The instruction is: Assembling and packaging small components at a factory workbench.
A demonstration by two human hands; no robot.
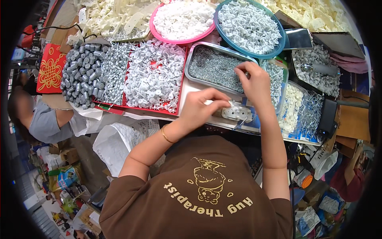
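Observation:
My left hand is closed in a pinch beside a small white block with dark holes at the table's near edge. Whatever those fingertips may hold is too small to make out. My right hand hovers over the right end of a metal tray filled with small silver screws. Its thumb and forefinger come together, and I cannot see what is between them. Left of the tray, a red box holds white round-headed plastic pieces.
Behind the tray stand a pink basin of white parts and a teal basin of white-headed pieces. Grey cylinders are heaped at left. A clear tub of screws and cream parts lie right. A person is at far left.

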